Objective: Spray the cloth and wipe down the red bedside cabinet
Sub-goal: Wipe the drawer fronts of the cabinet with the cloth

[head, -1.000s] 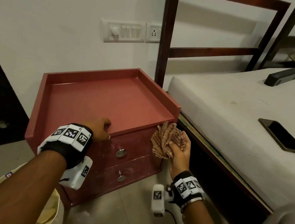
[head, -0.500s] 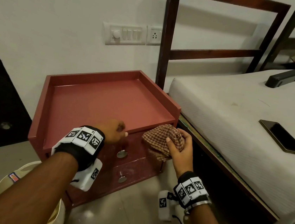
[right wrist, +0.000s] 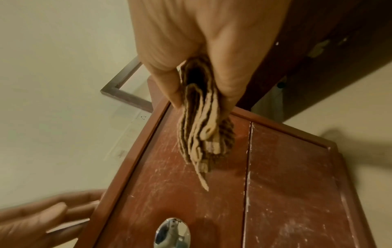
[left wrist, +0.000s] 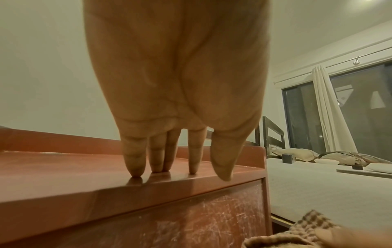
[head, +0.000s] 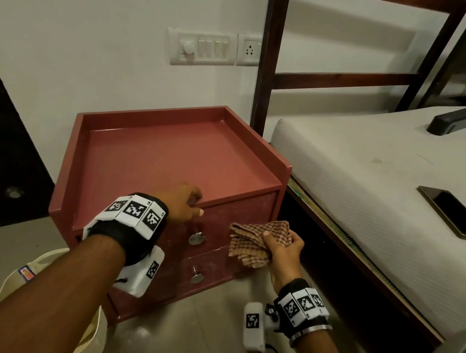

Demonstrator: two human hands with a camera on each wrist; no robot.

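Observation:
The red bedside cabinet (head: 153,155) stands against the wall, with two scratched drawer fronts (right wrist: 212,184) and round metal knobs (head: 196,237). My left hand (head: 183,204) rests on the front edge of its top, straight fingertips (left wrist: 135,169) touching the surface, thumb over the edge. My right hand (head: 283,247) grips a folded checked brown cloth (head: 256,241) in front of the upper drawer, right of the knob. In the right wrist view the cloth (right wrist: 203,127) hangs bunched between thumb and fingers, close to the drawer front. No spray bottle is in view.
A bed with a white mattress (head: 371,174) sits right of the cabinet, a dark phone (head: 458,215) on it. A dark wooden bed frame (head: 267,64) rises behind. A cream bin (head: 20,274) stands on the floor at lower left. A switch panel (head: 203,48) is on the wall.
My right hand turned the cloth over and lowered it against the upper drawer front. My left hand slid right along the cabinet's front edge.

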